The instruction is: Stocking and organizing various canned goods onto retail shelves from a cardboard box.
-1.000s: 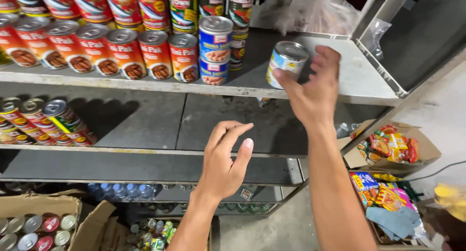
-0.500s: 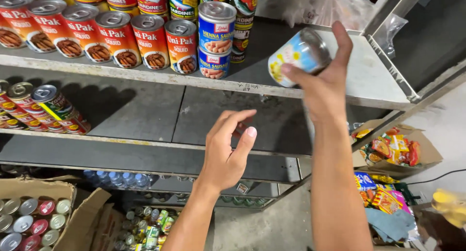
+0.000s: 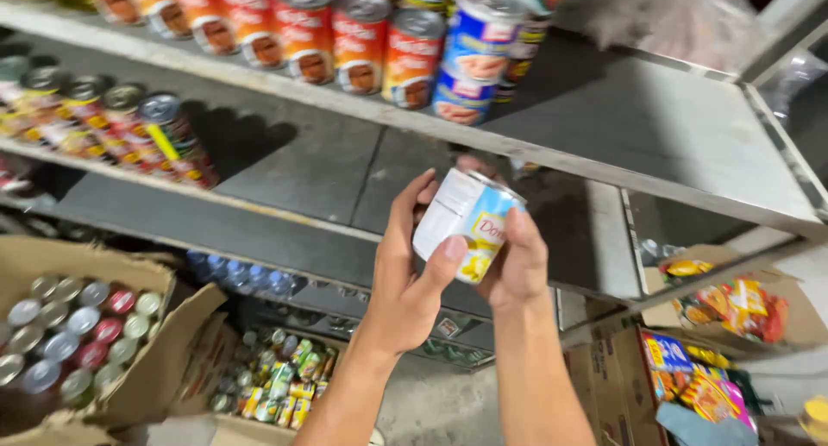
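Note:
Both my hands hold one tin can (image 3: 466,222) with a white, blue and yellow label, tilted, in front of the middle shelf. My left hand (image 3: 412,278) grips its left side with thumb across the front. The can's right side rests in my right hand (image 3: 517,265), whose fingers curl behind it. Above it the top metal shelf (image 3: 638,127) carries a row of red-labelled cans (image 3: 302,28) and stacked blue-labelled cans (image 3: 474,53).
Small cans (image 3: 112,127) lie at the left of the middle shelf (image 3: 302,179). An open cardboard box of cans (image 3: 73,334) sits lower left, another box of cans (image 3: 276,386) on the floor. Cartons with colourful packets (image 3: 724,325) stand at the right.
My right hand brought the can down from the top shelf to chest height. My left hand rose and closed on it, so both hands hold it now. The view has tilted down.

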